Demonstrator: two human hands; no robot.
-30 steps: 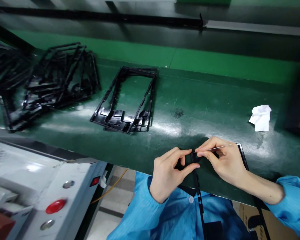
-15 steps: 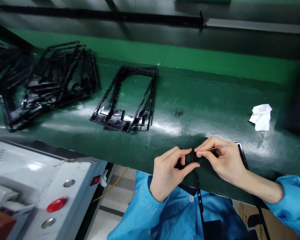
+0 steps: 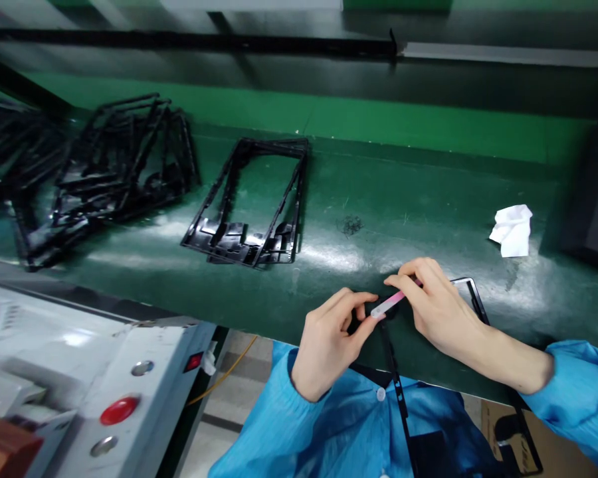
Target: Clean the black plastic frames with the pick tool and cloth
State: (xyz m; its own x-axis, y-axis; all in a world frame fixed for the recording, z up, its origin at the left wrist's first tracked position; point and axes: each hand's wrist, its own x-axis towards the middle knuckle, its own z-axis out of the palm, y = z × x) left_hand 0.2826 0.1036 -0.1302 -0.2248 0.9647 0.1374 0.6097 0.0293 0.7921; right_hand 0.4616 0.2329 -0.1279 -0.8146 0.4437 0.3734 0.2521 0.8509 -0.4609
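The view is crossed by a green workbench (image 3: 428,192), at whose near left edge a white machine housing (image 3: 162,382) is seen. On the bench's far left, black plastic frames (image 3: 122,166) are heaped in a jumble, blurred toward the picture's edge. Right of the heap, two similar frames (image 3: 234,245) are laid one over the other, slightly askew. The worked frame (image 3: 401,401) is placed directly before the person, its far end over the bench and its near end reaching past the bench edge, in front of a blue jacket (image 3: 349,425). Its far right corner is seen beyond the right hand (image 3: 443,309), whose fingers are closed around a flat stick. By the frame's far left corner, the left hand (image 3: 326,345) is held with thumb and forefinger nearly together; whether the frame is pinched there cannot be told. Crumpled white paper (image 3: 512,229) is left at the right. The pink-and-white flat stick (image 3: 389,304) is slanted, its pale end touched by the left thumb. On the housing, a red button (image 3: 119,411) is mounted.
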